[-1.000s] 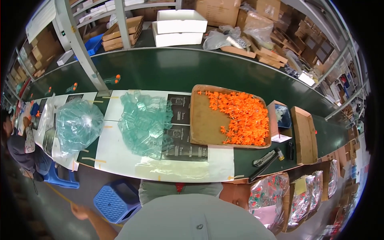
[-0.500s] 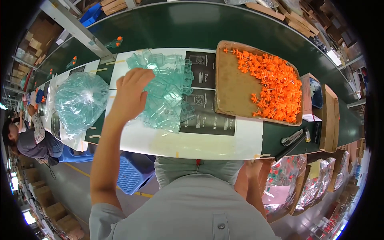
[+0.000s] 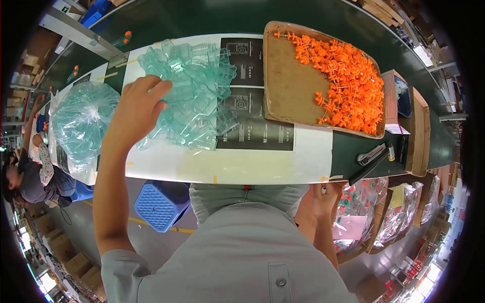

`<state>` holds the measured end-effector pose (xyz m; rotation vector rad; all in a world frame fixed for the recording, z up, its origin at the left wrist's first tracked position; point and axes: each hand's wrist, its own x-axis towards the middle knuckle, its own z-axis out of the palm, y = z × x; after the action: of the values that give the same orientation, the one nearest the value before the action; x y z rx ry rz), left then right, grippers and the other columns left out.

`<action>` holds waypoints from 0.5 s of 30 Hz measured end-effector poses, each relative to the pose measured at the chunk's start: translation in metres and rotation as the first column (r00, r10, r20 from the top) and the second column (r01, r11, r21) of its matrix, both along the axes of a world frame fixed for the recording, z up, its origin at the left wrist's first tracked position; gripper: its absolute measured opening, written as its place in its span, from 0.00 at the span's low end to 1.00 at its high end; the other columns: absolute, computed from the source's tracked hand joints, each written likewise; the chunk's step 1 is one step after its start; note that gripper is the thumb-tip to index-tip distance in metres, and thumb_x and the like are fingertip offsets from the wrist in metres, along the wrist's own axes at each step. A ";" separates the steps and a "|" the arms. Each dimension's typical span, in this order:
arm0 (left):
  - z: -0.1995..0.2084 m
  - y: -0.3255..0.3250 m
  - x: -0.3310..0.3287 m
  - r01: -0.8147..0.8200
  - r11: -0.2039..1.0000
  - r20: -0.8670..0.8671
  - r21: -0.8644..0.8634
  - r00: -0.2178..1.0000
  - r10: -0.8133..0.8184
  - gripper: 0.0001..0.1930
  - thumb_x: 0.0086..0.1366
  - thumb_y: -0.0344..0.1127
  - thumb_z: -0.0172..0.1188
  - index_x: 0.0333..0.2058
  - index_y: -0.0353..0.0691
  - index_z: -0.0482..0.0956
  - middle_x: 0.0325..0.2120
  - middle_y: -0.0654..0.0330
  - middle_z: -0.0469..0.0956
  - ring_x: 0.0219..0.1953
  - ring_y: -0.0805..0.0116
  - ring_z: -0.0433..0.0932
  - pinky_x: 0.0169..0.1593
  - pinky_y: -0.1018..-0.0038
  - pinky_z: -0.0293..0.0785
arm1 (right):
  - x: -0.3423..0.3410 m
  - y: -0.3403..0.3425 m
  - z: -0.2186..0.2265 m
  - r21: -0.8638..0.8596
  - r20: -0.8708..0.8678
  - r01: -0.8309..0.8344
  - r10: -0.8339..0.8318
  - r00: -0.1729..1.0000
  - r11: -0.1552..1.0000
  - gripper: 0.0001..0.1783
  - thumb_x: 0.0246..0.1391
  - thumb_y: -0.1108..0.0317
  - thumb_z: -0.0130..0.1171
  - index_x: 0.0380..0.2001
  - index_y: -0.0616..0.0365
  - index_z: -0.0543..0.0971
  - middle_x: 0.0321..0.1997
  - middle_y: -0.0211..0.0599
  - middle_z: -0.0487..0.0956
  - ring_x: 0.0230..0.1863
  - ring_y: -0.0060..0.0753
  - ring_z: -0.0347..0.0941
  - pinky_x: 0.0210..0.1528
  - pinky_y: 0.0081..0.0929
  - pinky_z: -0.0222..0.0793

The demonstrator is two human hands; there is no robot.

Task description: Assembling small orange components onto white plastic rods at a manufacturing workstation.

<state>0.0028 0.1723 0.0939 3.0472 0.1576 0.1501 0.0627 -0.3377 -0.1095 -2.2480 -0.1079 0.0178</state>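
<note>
A pile of clear green plastic pieces (image 3: 194, 93) lies on the white and black sheets on the bench. My left hand (image 3: 135, 111) is at the left side of this pile, with bent fingers and the thumb apart from them. Nothing shows between its thumb and fingers. Below the bench's front edge, my right hand (image 3: 326, 199) is closed, fingers curled. A small pale spot shows at its fingers, too small to name. Right of the pile stands a shallow brown tray (image 3: 293, 76), its right part heaped with orange plastic parts (image 3: 348, 86) with metal shafts.
A tied clear bag of green pieces (image 3: 83, 121) sits left of the pile. A utility knife (image 3: 371, 154) and a black-handled tool (image 3: 371, 169) lie front right, beside cardboard boxes (image 3: 417, 136). A blue stool (image 3: 159, 204) stands below. Another person (image 3: 33, 177) works far left.
My view has shifted, so the bench sits higher in it. My left hand has moved a little leftward along the pile. At the bench edge, my right hand has turned, showing the pale spot.
</note>
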 end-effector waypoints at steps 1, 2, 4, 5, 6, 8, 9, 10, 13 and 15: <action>0.002 -0.008 -0.006 0.006 1.000 -0.007 -0.010 1.000 -0.006 0.23 0.55 0.21 0.65 0.50 0.44 0.77 0.48 0.56 0.78 0.55 0.53 0.75 0.61 0.56 0.67 | -0.001 -0.011 0.005 -0.050 0.030 -0.065 0.066 0.997 0.997 0.10 0.58 0.67 0.64 0.36 0.64 0.81 0.21 0.35 0.76 0.24 0.18 0.69 0.26 0.24 0.65; 0.004 -0.022 -0.018 0.014 0.995 0.108 -0.101 0.994 -0.003 0.22 0.57 0.22 0.65 0.51 0.42 0.77 0.47 0.53 0.79 0.52 0.49 0.77 0.57 0.58 0.71 | -0.001 -0.022 0.012 -0.104 0.057 -0.127 0.133 0.990 0.986 0.08 0.57 0.68 0.65 0.33 0.64 0.80 0.20 0.34 0.74 0.23 0.18 0.68 0.25 0.23 0.64; -0.001 -0.056 -0.042 0.037 0.950 0.215 -0.312 0.976 0.033 0.20 0.59 0.24 0.63 0.52 0.39 0.76 0.46 0.49 0.79 0.48 0.43 0.78 0.51 0.58 0.75 | -0.006 -0.030 0.038 -0.174 0.080 -0.174 0.190 0.978 0.969 0.07 0.56 0.70 0.65 0.30 0.63 0.80 0.19 0.33 0.73 0.22 0.18 0.67 0.24 0.23 0.62; -0.011 -0.077 -0.051 0.037 0.905 0.207 -0.424 0.977 0.057 0.19 0.61 0.25 0.63 0.52 0.38 0.76 0.45 0.47 0.79 0.47 0.41 0.78 0.49 0.56 0.75 | -0.004 -0.021 0.056 -0.131 0.067 -0.208 0.218 0.974 0.969 0.07 0.55 0.71 0.65 0.28 0.63 0.79 0.19 0.33 0.72 0.22 0.18 0.67 0.24 0.23 0.62; -0.020 -0.101 -0.055 0.021 0.812 0.119 -0.584 0.991 0.060 0.19 0.62 0.26 0.62 0.52 0.38 0.76 0.45 0.46 0.80 0.46 0.41 0.78 0.48 0.57 0.76 | -0.002 -0.008 0.075 -0.089 0.058 -0.240 0.245 0.968 0.967 0.06 0.54 0.73 0.65 0.27 0.63 0.78 0.18 0.32 0.71 0.22 0.18 0.66 0.24 0.23 0.61; -0.035 -0.133 -0.048 0.011 0.678 0.048 -0.735 0.998 0.035 0.18 0.63 0.27 0.62 0.52 0.38 0.75 0.44 0.46 0.80 0.45 0.40 0.79 0.47 0.58 0.76 | 0.006 0.013 0.111 -0.069 0.061 -0.260 0.264 0.962 0.963 0.07 0.53 0.74 0.65 0.25 0.63 0.78 0.18 0.32 0.70 0.22 0.18 0.66 0.24 0.23 0.61; -0.044 -0.145 -0.041 -0.122 0.666 -0.175 -0.736 0.985 -0.012 0.19 0.62 0.26 0.62 0.52 0.37 0.75 0.47 0.45 0.79 0.49 0.42 0.78 0.50 0.60 0.74 | 0.016 0.025 0.122 -0.094 0.053 -0.327 0.333 0.942 0.940 0.07 0.51 0.75 0.66 0.24 0.63 0.78 0.20 0.36 0.72 0.22 0.27 0.69 0.26 0.26 0.64; -0.051 -0.152 -0.036 -0.251 0.665 -0.388 -0.704 0.919 -0.064 0.19 0.61 0.25 0.61 0.53 0.37 0.75 0.50 0.44 0.78 0.52 0.44 0.76 0.52 0.61 0.73 | 0.027 0.039 0.136 -0.118 0.040 -0.393 0.400 0.916 0.912 0.07 0.49 0.76 0.67 0.23 0.62 0.77 0.21 0.40 0.74 0.23 0.35 0.72 0.27 0.28 0.67; -0.061 -0.169 -0.033 -0.115 0.811 -0.134 -0.574 0.990 0.046 0.20 0.59 0.29 0.64 0.52 0.44 0.76 0.54 0.50 0.76 0.55 0.50 0.74 0.55 0.57 0.69 | 0.064 0.074 0.173 -0.038 0.124 -0.339 0.341 0.932 0.940 0.05 0.54 0.75 0.64 0.28 0.64 0.79 0.25 0.39 0.78 0.27 0.29 0.74 0.32 0.25 0.70; -0.068 -0.176 -0.031 -0.063 0.869 0.004 -0.491 0.997 0.074 0.20 0.58 0.31 0.66 0.51 0.47 0.77 0.55 0.53 0.75 0.56 0.53 0.73 0.57 0.55 0.67 | 0.091 0.096 0.189 -0.074 0.163 -0.311 0.319 0.934 0.948 0.05 0.55 0.72 0.62 0.31 0.64 0.80 0.29 0.40 0.80 0.30 0.32 0.77 0.36 0.26 0.72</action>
<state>-0.0277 -0.0039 0.0257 2.5294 0.2584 0.1262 0.1536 -0.2422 0.0792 -2.2539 -0.5676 -0.0027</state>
